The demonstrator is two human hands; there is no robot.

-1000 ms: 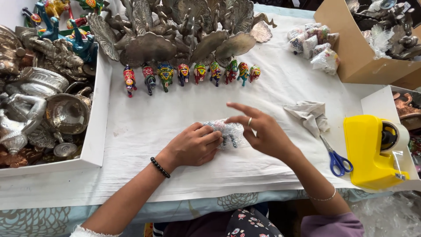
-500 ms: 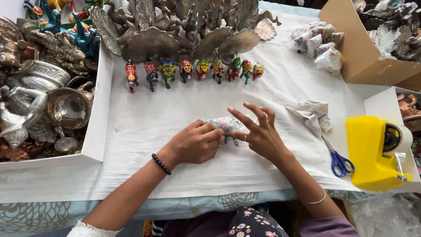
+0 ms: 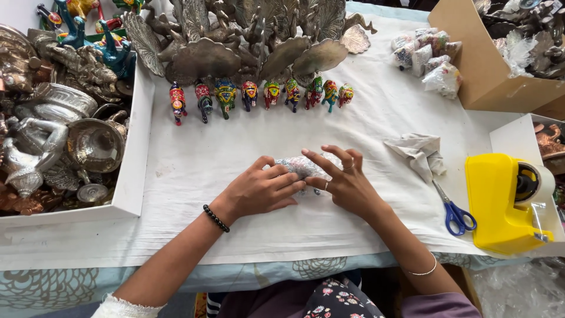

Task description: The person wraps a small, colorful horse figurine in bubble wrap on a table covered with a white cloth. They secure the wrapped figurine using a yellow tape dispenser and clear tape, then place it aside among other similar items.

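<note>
A small figurine wrapped in clear bubble wrap (image 3: 301, 166) lies on the white cloth (image 3: 194, 176) in the middle of the table. My left hand (image 3: 259, 189) lies over its near left side, fingers curled on the wrap. My right hand (image 3: 344, 184) presses it from the right, fingers spread and partly raised. Most of the bundle is hidden under both hands. Behind it stands a row of several small painted elephant figurines (image 3: 259, 95).
Dark metal peacock figures (image 3: 247, 35) stand at the back. A white box of metal statues (image 3: 53, 118) sits left. At right lie a crumpled cloth (image 3: 419, 152), blue-handled scissors (image 3: 453, 212), a yellow tape dispenser (image 3: 506, 203), wrapped bundles (image 3: 428, 54) and a cardboard box (image 3: 488, 70).
My right hand has lowered from above the bundle onto its right side. The left hand has kept its hold. The view has shifted slightly.
</note>
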